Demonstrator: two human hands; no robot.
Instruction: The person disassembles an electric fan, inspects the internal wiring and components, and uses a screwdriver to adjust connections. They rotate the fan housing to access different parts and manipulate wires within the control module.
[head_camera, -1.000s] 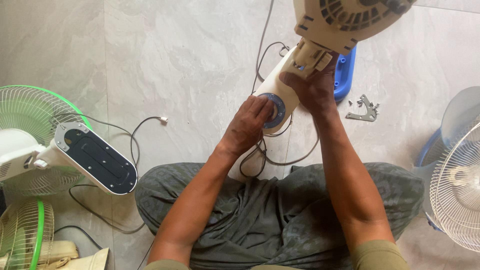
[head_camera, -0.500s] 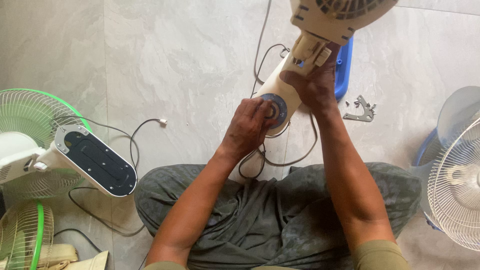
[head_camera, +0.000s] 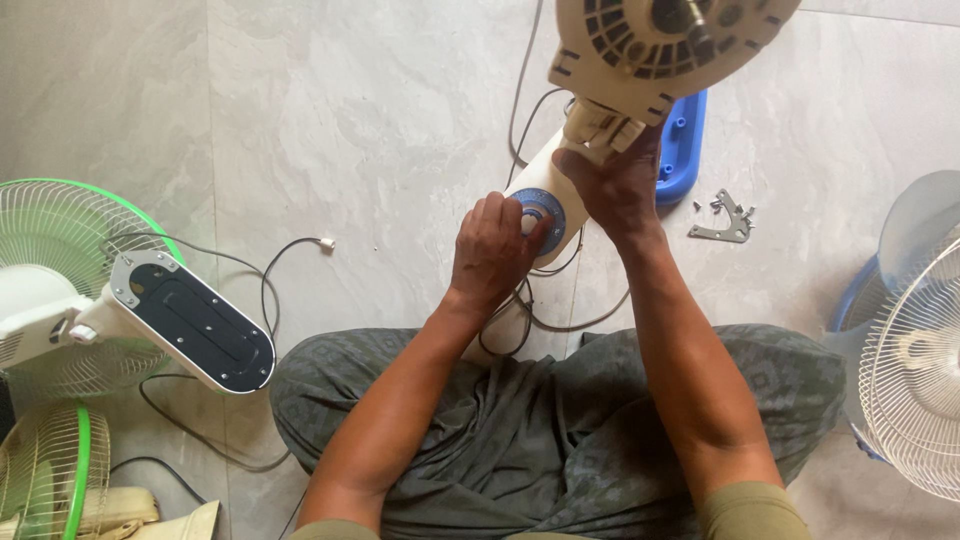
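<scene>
At far left I see a green fan lying on the grey tile floor, half cut off. My left hand pinches the blue dial on the cream fan body. My right hand grips its neck under the motor. A metal bracket lies beyond.

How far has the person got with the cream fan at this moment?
Done: the cream fan motor housing is bare, no grille or blades on it, and a small metal bracket with loose screws lies on the tiled floor. In hand: the left hand is on the blue round dial, and the right hand grips the fan neck. Left: the body looks otherwise assembled.
</scene>
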